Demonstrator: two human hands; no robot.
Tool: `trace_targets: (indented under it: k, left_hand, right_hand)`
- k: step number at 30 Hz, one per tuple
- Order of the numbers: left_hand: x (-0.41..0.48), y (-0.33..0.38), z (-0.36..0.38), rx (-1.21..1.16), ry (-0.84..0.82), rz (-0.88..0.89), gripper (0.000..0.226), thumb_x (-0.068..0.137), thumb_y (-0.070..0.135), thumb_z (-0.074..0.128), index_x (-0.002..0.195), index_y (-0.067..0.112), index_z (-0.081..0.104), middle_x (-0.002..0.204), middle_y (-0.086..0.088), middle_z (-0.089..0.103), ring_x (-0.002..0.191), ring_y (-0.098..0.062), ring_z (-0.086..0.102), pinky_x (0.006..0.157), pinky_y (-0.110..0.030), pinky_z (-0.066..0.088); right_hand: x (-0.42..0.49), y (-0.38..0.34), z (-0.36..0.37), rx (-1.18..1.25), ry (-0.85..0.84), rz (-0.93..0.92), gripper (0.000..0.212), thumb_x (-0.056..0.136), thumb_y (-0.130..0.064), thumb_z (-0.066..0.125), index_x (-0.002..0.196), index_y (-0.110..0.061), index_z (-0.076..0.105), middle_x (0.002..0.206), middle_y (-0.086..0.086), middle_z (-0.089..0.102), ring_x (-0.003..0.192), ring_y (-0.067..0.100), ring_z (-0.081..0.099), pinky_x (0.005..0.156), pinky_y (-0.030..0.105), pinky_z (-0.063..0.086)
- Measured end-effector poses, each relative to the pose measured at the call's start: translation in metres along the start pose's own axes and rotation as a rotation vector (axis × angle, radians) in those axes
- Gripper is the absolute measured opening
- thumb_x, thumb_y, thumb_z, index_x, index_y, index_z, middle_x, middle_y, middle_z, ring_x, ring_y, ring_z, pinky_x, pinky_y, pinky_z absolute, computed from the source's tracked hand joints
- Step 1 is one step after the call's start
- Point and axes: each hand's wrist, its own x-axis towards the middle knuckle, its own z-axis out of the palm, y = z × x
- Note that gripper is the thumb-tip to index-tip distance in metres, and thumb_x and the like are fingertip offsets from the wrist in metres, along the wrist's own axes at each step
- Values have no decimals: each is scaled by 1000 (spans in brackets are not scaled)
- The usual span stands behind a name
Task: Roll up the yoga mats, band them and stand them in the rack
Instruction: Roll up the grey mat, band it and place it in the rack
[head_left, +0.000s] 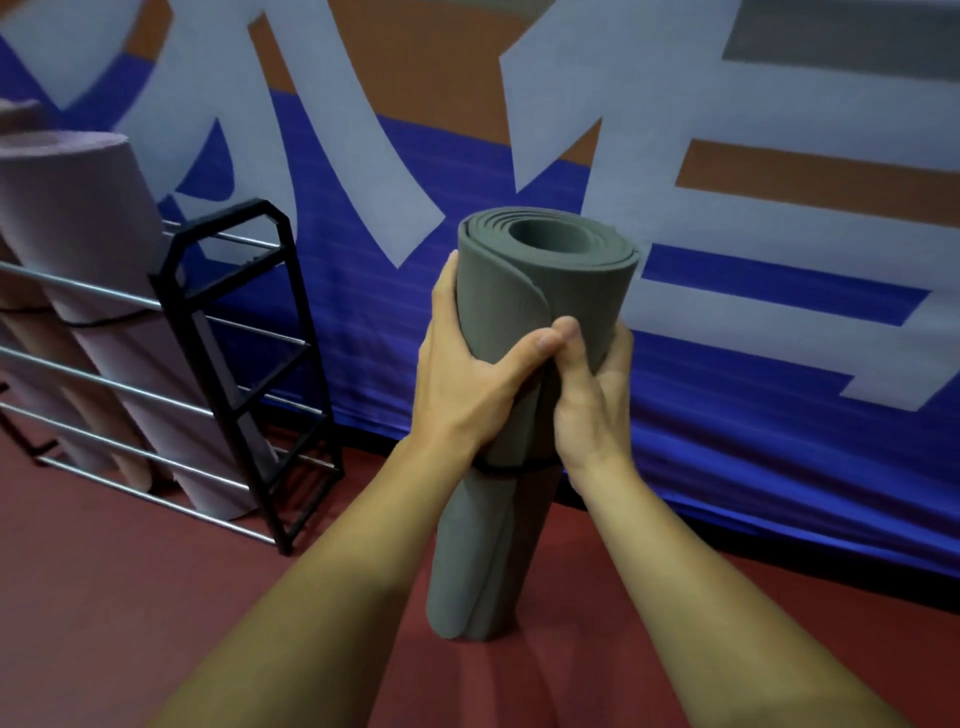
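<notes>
The room is looking dim, with soft light making no hard shadows. The grey mat (545, 291) is looking a bit fuzzy. The rack (226, 415) is bending at the left edge.

Matt foam mat (545, 291), shiny-railed rack (228, 322)

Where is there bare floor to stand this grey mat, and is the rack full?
Bare red floor lies between the rack and the grey mat, which the left hand and right hand grip, and also in front of the rack. Inside it, the pink mats crowd right up to its black end frame.
</notes>
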Motion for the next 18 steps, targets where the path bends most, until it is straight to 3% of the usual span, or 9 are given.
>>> trace_targets:
  k: [5,9,13,15,18]
  left_hand:
    - [28,58,-31,10,-8,35,118,56,86,68,154,35,27,147,15,50,130,-3,51,104,-43,50]
    - [61,120,-70,-9,-32,3,121,55,92,65,154,33,28,144,9,54,129,-8,55,103,-45,51]
    - [98,196,-113,-36,-1,-30,119,57,89,67,154,31,30,143,10,56,130,-8,55,104,-44,50]
    - [116,235,-139,-56,28,-45,118,58,90,66,153,28,32,140,10,58,128,-6,57,103,-36,51]
    - [138,295,-182,-65,69,-46,118,59,89,65,152,23,33,135,12,61,124,-2,59,95,-19,49]
  right_hand:
    - [9,-64,18,-28,-20,24,116,49,-98,59,138,-27,41,119,-13,63,108,-7,60,86,11,44]
    - [25,-138,45,-40,-67,21,118,52,-92,66,141,-21,39,125,-7,62,112,-2,61,86,10,45]
    - [45,-228,84,-53,-118,-6,110,58,-90,66,145,-28,40,134,-9,59,121,0,57,93,13,46]
    - [50,-275,107,-73,-133,-18,110,57,-91,65,146,-32,40,136,-9,58,124,2,55,95,14,45]
    - [56,-341,143,-57,-174,-3,99,58,-82,70,140,-34,42,131,-9,60,115,-5,58,86,6,44]
